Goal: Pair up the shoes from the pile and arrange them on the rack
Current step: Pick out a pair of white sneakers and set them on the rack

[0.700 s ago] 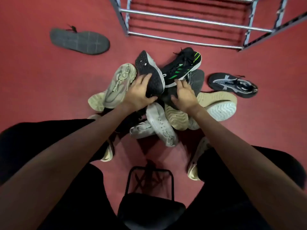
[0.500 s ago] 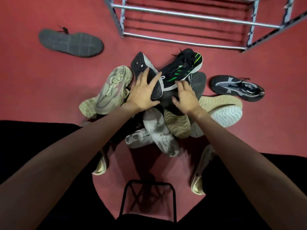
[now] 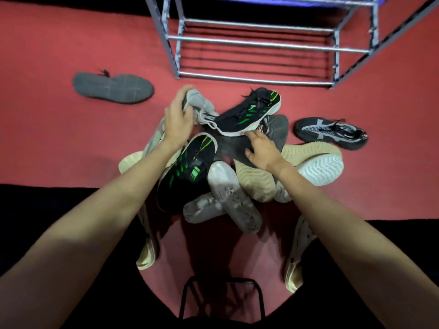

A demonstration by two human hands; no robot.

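The red floor (image 3: 59, 138) carries everything, and the metal rack (image 3: 261, 41) stands at its far edge with bare bars, so no pair is placed yet, I judge. The pile (image 3: 237, 181) lies in the middle of the floor, just before the rack, with shoes crossed over each other and many soles turned up, which hides which ones belong together.

Two shoes lie apart from the pile: a grey one (image 3: 111, 87) with its sole up, toward the far left, and a black-and-grey one (image 3: 330, 132) on the right side.

In the pile, one green-striped shoe (image 3: 249, 112) lies on top at the far side and its twin (image 3: 187, 172) lies at the near left, partly under the left forearm. They seem to be the pair that is wanted now.

The left hand (image 3: 178, 117) grips a light grey shoe (image 3: 202, 105) with curled fingers and holds it up, probably to free what lies below. The right hand (image 3: 261, 150) lies with relaxed, spread fingers on a dark sole, its fingertips touching the edge of the far green-striped shoe, perhaps to steady it.
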